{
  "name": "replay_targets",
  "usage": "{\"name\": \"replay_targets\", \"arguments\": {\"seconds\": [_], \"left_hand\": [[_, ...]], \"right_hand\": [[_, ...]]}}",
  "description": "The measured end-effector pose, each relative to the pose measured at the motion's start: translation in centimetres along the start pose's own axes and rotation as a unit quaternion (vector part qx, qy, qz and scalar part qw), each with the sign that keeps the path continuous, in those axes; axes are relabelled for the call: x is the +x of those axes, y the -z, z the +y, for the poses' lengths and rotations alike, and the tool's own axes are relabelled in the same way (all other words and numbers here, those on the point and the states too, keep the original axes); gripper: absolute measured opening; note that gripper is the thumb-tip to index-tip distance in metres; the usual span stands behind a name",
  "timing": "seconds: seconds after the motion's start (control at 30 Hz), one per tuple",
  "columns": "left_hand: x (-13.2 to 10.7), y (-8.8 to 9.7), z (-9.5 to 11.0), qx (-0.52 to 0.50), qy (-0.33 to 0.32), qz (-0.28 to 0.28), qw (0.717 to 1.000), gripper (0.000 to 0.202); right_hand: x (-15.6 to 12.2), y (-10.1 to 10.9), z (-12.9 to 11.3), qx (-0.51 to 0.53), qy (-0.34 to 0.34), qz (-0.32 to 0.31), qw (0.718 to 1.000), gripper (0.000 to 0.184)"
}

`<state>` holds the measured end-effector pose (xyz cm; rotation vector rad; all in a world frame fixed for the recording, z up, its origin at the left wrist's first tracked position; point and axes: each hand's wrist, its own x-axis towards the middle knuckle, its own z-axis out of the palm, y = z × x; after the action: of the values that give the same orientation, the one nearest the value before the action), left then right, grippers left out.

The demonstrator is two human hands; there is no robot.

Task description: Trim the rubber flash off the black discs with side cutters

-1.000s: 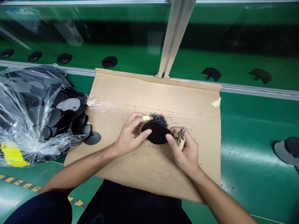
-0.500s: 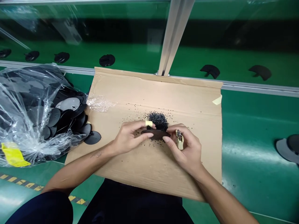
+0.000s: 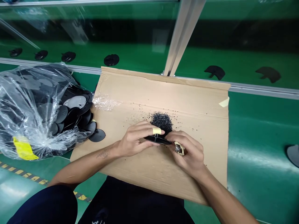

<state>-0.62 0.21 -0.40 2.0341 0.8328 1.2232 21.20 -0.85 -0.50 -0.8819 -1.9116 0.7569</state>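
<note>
My left hand (image 3: 135, 140) pinches a black plastic disc (image 3: 157, 139), now seen nearly edge-on, over a sheet of brown cardboard (image 3: 168, 99). A band of yellow tape wraps one finger of that hand. My right hand (image 3: 188, 151) is closed round small cutters with cream handles (image 3: 179, 148), and its fingertips touch the disc's right edge. Just behind the disc lies a heap of tiny black trimmings (image 3: 161, 120).
A clear plastic bag (image 3: 35, 109) full of black discs lies at the left, some spilling onto the cardboard. Behind, a green conveyor belt (image 3: 140, 59) carries several black parts. A metal post (image 3: 182, 34) rises behind the cardboard. Another dark part (image 3: 293, 154) lies at the right edge.
The disc has been tipped from face-up to nearly edge-on between both hands. My right hand has closed in over the cutters against the disc's edge. The camera shifted slightly.
</note>
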Motion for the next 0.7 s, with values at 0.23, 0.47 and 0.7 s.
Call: {"name": "replay_targets", "arguments": {"seconds": [0.23,0.47,0.7], "left_hand": [[-0.19,0.05,0.15,0.02,-0.039,0.016,0.999,0.026],[-0.29,-0.08,0.13,0.027,-0.047,0.021,0.998,0.025],[-0.18,-0.08,0.06,0.01,-0.037,0.01,0.999,0.021]], "right_hand": [[0.2,-0.14,-0.14,0.003,0.018,-0.017,1.0,0.026],[0.12,-0.07,-0.06,-0.008,0.017,-0.026,0.999,0.024],[0.27,-0.07,-0.16,-0.002,0.026,-0.02,0.999,0.022]]}}
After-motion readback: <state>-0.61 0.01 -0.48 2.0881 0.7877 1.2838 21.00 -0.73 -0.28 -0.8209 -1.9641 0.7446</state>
